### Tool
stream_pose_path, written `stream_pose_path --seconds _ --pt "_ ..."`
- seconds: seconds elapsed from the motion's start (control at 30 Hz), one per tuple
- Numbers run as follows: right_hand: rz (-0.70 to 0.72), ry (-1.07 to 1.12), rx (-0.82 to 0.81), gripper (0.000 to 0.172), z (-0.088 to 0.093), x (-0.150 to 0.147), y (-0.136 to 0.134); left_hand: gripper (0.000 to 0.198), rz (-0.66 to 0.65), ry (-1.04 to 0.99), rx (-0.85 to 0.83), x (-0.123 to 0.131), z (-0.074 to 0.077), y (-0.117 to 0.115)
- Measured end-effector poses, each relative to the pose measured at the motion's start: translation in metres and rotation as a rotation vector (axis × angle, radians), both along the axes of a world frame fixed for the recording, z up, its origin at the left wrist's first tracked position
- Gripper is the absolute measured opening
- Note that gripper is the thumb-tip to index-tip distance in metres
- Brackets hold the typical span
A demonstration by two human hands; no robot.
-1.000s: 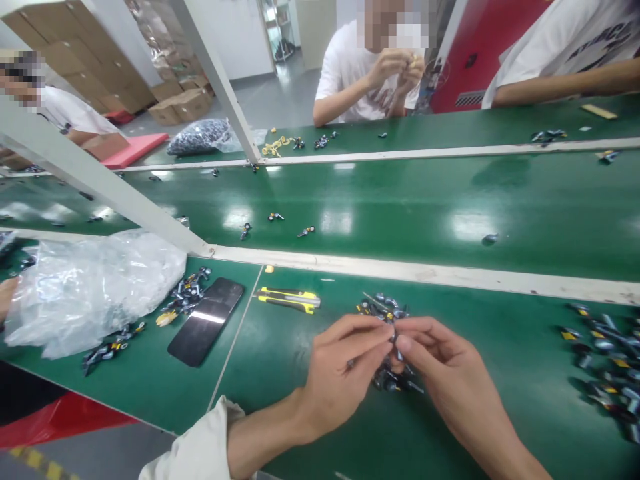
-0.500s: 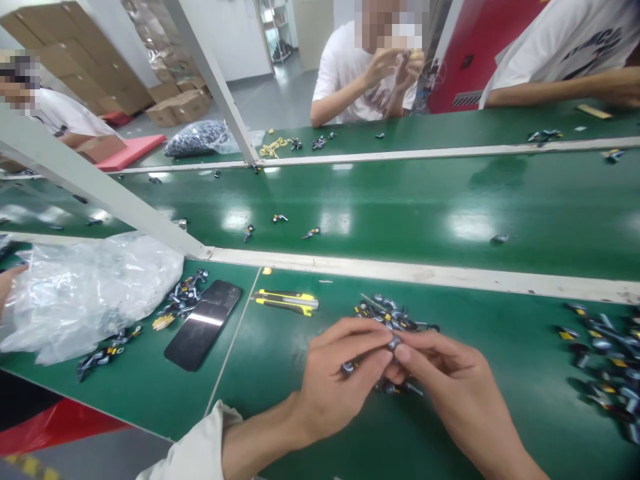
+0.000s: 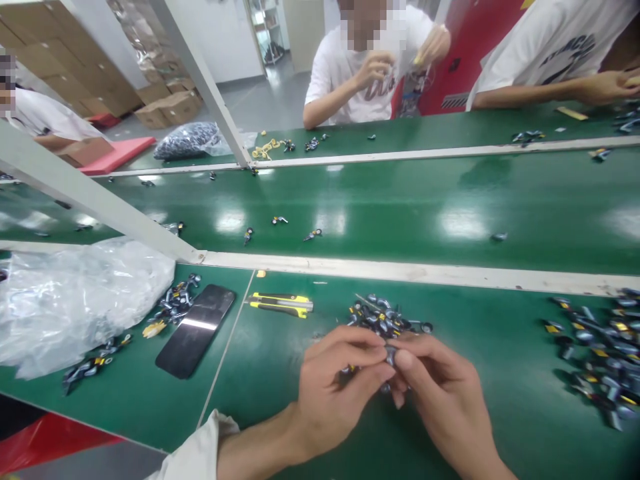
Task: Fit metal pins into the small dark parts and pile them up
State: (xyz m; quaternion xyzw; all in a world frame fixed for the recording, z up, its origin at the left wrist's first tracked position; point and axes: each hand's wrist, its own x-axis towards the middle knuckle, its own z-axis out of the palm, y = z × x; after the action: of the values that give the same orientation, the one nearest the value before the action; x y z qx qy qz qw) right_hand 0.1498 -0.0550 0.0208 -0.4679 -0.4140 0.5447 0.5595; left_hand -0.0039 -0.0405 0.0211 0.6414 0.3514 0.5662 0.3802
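My left hand (image 3: 340, 393) and my right hand (image 3: 440, 393) meet over the green workbench belt (image 3: 280, 407). Their fingertips pinch a small grey metal part (image 3: 391, 355) between them, and the fingers hide most of it. Just beyond my fingers lies a heap of small black, grey and yellow assembled parts (image 3: 380, 317). A few more of these parts show under my hands. A larger heap of similar parts (image 3: 595, 353) lies to the right.
Left of my hands lie a yellow-and-black utility knife (image 3: 279, 305), a black smartphone (image 3: 195, 330), scattered parts (image 3: 173, 305) and a clear plastic bag (image 3: 75, 307). A white rail (image 3: 400, 272) separates my belt from a further green belt (image 3: 380, 200). Co-workers sit across it.
The view has tilted and shifted slightly. My hands stay together on the small part, and the heap beyond them shows more. The co-worker opposite has raised one hand higher.
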Motion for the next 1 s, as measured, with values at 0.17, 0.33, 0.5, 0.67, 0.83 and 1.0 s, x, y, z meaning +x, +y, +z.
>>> stream_pose_path --seconds 0.17,0.33,0.5,0.67,0.83,1.0 --pt "0.333 0.367 -0.202 0.026 -0.010 0.006 -0.003 0.039 -0.185 0.016 -0.085 -0.009 0.002 0.014" --pt "0.563 0.443 -0.211 0.021 -0.010 0.014 -0.003 0.082 -0.575 0.136 -0.122 -0.019 0.008 0.024" --pt "0.479 0.337 -0.213 0.029 -0.008 0.010 0.004 0.066 -0.622 0.162 -0.088 -0.016 -0.002 0.025" --pt "0.498 0.208 -0.244 0.040 0.001 0.008 0.003 0.069 -0.549 0.215 0.025 -0.016 -0.005 0.025" --pt "0.347 -0.400 -0.109 0.034 -0.001 0.039 0.047 0.048 -0.171 0.567 0.026 -0.034 0.007 0.049" --pt "0.015 -0.825 -0.036 0.024 -0.022 0.078 0.145 0.025 0.131 0.790 -0.095 -0.046 0.002 0.137"
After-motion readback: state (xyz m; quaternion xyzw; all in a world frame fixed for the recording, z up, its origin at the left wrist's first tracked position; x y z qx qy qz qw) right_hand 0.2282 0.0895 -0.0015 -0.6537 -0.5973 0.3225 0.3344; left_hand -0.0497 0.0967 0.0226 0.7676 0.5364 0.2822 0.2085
